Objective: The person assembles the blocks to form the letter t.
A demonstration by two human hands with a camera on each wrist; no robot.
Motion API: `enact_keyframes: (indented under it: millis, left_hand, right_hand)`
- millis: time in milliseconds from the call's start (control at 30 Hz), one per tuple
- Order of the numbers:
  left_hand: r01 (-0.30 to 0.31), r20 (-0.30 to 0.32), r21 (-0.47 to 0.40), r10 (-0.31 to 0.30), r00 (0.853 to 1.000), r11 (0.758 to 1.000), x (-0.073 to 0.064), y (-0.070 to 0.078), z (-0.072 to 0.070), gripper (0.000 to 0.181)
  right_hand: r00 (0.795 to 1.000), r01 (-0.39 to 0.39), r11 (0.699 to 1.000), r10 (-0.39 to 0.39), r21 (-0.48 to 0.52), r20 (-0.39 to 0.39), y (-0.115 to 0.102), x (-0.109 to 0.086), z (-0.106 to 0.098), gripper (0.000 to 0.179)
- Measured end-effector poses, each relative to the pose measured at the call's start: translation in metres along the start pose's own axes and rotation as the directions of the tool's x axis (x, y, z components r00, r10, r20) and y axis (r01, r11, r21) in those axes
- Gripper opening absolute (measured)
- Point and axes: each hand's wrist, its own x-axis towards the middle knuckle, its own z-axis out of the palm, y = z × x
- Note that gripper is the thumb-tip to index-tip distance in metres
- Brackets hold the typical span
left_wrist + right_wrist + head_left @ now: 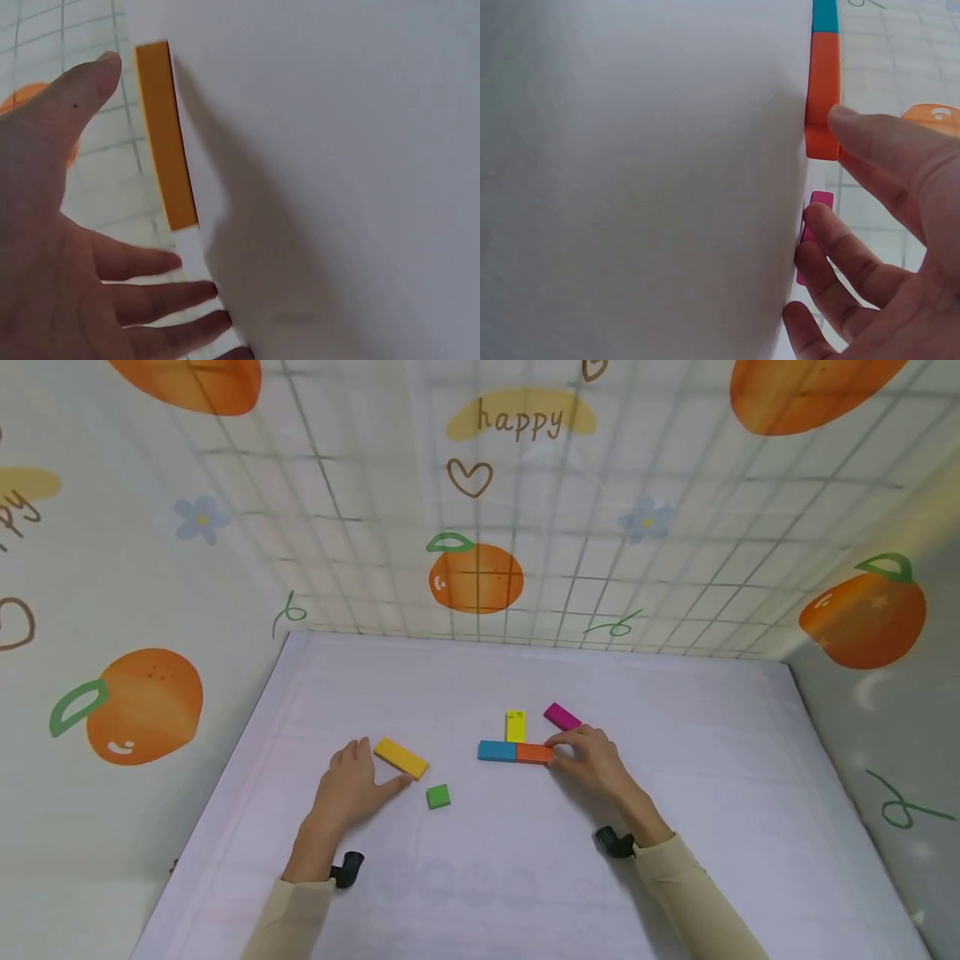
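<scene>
My right hand [596, 764] pinches the right end of an orange block [533, 753] between thumb and index finger. In the right wrist view its thumb lies on the near side of the orange block [824, 82], and the other fingers are spread. A blue block [497, 751] lies end to end with the orange one. Behind their joint stands out a bright yellow block [515, 726], forming a T shape. My left hand [348, 789] rests open with fingers spread beside a golden yellow block [401, 758], its thumb tip right at the block's near end.
A small green square block [438, 797] lies in front of the golden yellow block. A magenta block [562, 717] lies slanted just beyond the right hand's fingers. The white table [480, 893] is enclosed by patterned cloth walls [360, 485] at the back and sides.
</scene>
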Motion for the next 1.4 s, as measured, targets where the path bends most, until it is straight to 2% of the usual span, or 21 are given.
enact_keyframes:
  millis: [267, 467, 1067, 1400]
  left_hand:
    - [0.018, -0.044, 0.045, -0.016, 0.999, 0.999, -0.001, 0.005, 0.012, 0.111]
    - [0.039, -0.079, 0.038, -0.036, 0.996, 0.999, -0.001, 0.007, 0.020, 0.110]
    - [0.060, -0.085, 0.125, -0.049, 0.995, 0.990, 0.002, 0.010, 0.024, 0.115]
    - [0.054, -0.118, 0.149, -0.036, 0.992, 0.987, 0.003, 0.010, 0.026, 0.113]
  right_hand:
    - [1.000, -0.026, 1.000, 0.027, -0.013, 0.017, -0.001, -0.001, 0.000, 0.025]
    - [1.000, -0.018, 1.000, 0.018, -0.014, 0.016, -0.001, -0.001, -0.001, 0.026]
    - [0.999, -0.032, 0.999, 0.032, -0.001, 0.021, -0.001, 0.000, 0.000, 0.025]
    - [0.999, -0.031, 1.000, 0.030, 0.008, 0.020, 0.000, 0.001, 0.001, 0.025]
